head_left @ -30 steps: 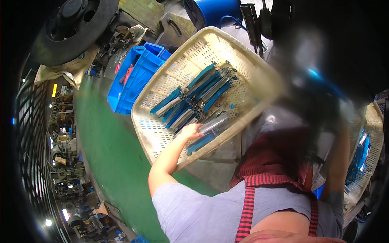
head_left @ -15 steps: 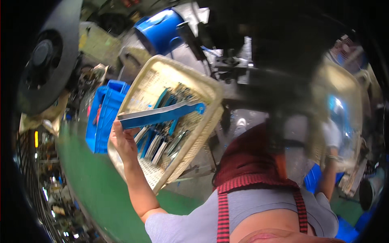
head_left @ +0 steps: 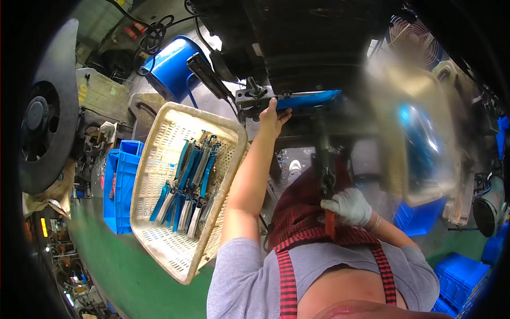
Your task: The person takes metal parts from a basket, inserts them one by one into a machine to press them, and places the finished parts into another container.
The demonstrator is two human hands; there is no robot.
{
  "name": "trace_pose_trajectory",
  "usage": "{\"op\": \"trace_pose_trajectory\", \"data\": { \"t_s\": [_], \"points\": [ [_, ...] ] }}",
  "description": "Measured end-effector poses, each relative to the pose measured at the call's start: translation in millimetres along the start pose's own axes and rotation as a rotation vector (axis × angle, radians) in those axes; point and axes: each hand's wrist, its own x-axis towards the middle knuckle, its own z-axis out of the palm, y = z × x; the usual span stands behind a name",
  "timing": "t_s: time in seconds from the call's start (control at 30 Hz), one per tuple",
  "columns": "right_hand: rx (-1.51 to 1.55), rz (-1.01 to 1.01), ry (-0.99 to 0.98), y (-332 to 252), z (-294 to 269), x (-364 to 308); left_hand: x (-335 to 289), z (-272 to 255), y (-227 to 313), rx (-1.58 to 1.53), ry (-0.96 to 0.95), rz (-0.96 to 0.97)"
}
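Note:
My bare left hand (head_left: 272, 121) grips the near-left end of a long blue strip (head_left: 313, 100), its thumb pointing up. The strip lies against the metal fixture (head_left: 251, 98) under the dark machine (head_left: 313, 45). In a white glove, my right hand (head_left: 348, 207) is closed round the red handle (head_left: 330, 223) of a lever in front of my apron. To my left, a cream plastic basket (head_left: 183, 274) contains several blue and silver strips (head_left: 187, 183).
A blurred pale basket (head_left: 390, 159) with shiny blue pieces stands at the right. Blue crates (head_left: 125, 186) sit beyond the left basket, with a blue drum (head_left: 172, 64) behind. A large dark wheel (head_left: 40, 122) is at far left, a fan (head_left: 417, 40) at far right.
My left hand has carried the blue strip from above the left basket to the machine's fixture. My right hand has moved from the right-hand basket onto the red lever handle.

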Motion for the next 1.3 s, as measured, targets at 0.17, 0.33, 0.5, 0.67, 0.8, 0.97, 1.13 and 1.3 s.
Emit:
{"op": "trace_pose_trajectory", "data": {
  "t_s": [0.17,0.33,0.5,0.67,0.8,0.97,1.13,1.3],
  "points": [
    [-0.102,-0.02,0.079,12.2,0.9,9.1,28.4,7.7,-13.9,-0.332,-0.27,-0.113],
    [-0.015,0.63,0.364,44.1,14.7,69.4,-3.2,0.1,-17.3,-0.33,-0.141,0.007],
    [0.185,0.881,0.334,53.0,33.3,89.1,-161.4,-30.5,13.6,0.36,-0.135,0.198],
    [0.192,0.8,0.372,52.1,43.2,86.0,-293.4,-139.9,112.2,0.604,0.19,0.421],
    [0.186,0.818,0.308,57.4,41.3,82.9,-294.3,-276.0,154.8,0.918,0.687,-0.157],
    [0.917,0.733,0.48,123.7,24.9,50.4,-277.6,-403.3,77.4,1.418,0.24,-0.592],
    [0.332,0.891,0.208,243.4,33.8,55.2,-258.6,-432.0,22.9,1.822,0.319,-0.423],
    [-0.238,1.017,0.197,248.2,34.8,81.7,-252.7,-391.9,45.8,2.031,0.352,-0.479]
  ]
}}
